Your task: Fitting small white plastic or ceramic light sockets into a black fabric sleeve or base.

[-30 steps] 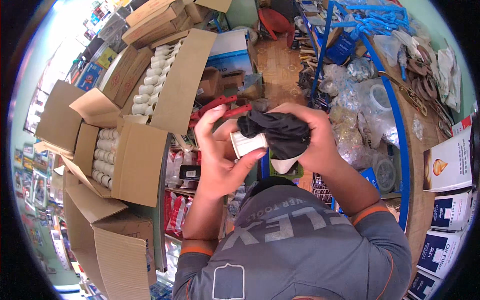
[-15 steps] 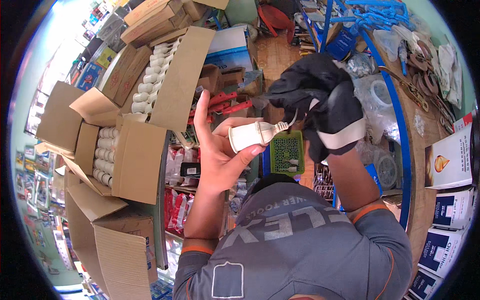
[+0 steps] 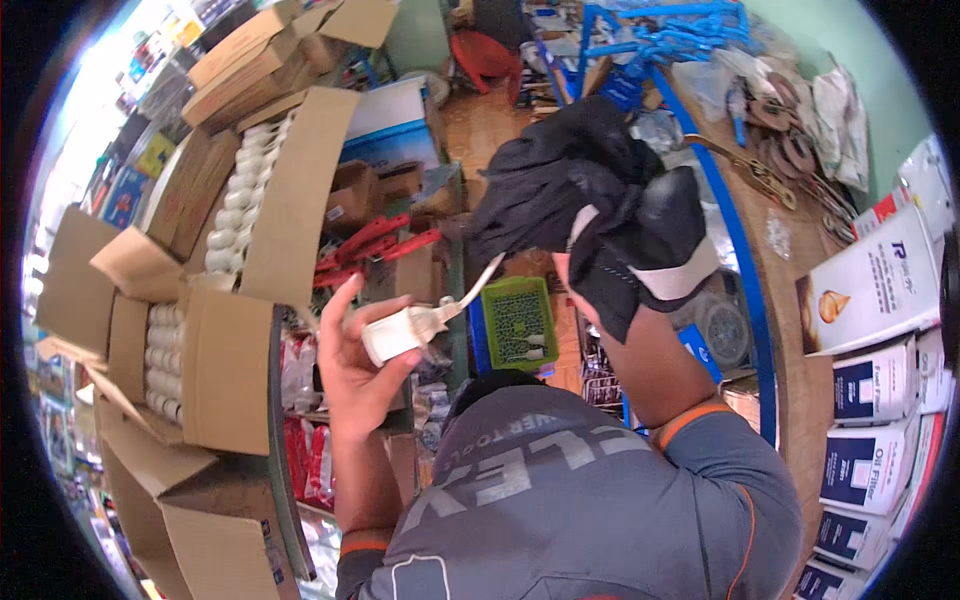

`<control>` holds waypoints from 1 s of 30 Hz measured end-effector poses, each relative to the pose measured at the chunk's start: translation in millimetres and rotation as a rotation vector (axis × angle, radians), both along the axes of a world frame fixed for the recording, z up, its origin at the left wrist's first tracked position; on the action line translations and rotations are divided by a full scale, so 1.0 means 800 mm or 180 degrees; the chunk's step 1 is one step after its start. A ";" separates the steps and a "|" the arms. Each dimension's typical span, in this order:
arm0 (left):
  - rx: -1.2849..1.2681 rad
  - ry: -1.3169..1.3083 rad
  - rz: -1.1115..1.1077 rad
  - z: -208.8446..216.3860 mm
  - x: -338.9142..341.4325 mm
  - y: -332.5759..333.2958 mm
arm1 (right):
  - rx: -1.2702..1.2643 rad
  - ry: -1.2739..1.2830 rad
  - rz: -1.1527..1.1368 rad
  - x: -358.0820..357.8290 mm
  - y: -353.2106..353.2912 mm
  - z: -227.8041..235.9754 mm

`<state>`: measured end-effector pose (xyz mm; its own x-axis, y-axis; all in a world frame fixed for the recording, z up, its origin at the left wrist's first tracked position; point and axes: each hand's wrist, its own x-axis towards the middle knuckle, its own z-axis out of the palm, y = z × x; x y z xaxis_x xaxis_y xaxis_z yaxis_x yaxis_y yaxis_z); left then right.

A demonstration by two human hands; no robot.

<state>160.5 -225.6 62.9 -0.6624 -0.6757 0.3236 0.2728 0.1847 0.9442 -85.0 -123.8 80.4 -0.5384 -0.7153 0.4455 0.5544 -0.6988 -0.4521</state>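
My left hand (image 3: pixel 362 365) is closed around a white lamp holder (image 3: pixel 395 335), with fingers behind it and the thumb along its near side. The lamp holder lies tilted, its wide end to the left and its ribbed neck to the right. From the neck a pale cord (image 3: pixel 482 283) runs up to the edge of a bunched black cloth (image 3: pixel 590 180) with a light band. My right hand (image 3: pixel 578 285) holds this cloth, which covers most of the fingers. Below and between the hands sits a green basket (image 3: pixel 545 300) with a few small white pieces in it.
On the left, open cardboard boxes (image 3: pixel 228 365) hold rows of similar white lamp holders (image 3: pixel 165 350). Red-handled tools (image 3: pixel 375 245) lie beyond my left hand. A blue-edged wooden shelf (image 3: pixel 790 330) on the right carries metal parts and white filter boxes (image 3: pixel 875 385).
The view has shifted, so the surroundings sit further left. The lamp holder has moved lower and away from the cloth, with more of the cord showing between them.
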 end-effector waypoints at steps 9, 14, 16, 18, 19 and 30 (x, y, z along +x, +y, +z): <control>-0.0835 -0.0264 0.0347 -0.009 0.013 -0.015 | 0.0238 -0.0191 0.0299 0.025 -0.009 -0.016; -0.0897 -0.0423 0.0385 -0.010 0.011 -0.014 | 0.0253 -0.0285 0.0382 0.023 -0.022 -0.019; -0.0957 -0.0326 0.0474 -0.012 0.010 -0.014 | 0.0263 -0.0296 0.0389 0.020 -0.021 -0.020; -0.0883 -0.0369 0.0417 -0.014 0.009 -0.014 | 0.0284 -0.0306 0.0382 0.017 -0.016 -0.021; -0.0921 -0.0378 0.0398 -0.015 0.008 -0.014 | 0.0288 -0.0321 0.0372 0.014 -0.014 -0.021; -0.1135 -0.0752 0.0526 -0.027 0.007 -0.020 | 0.0523 -0.0465 -0.0049 -0.026 0.008 -0.025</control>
<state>165.7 -241.8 41.7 -0.6386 -0.6524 0.4081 -0.0029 0.5323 0.8465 -105.7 -117.3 60.7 -0.6001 -0.7631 0.2401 0.6122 -0.6313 -0.4761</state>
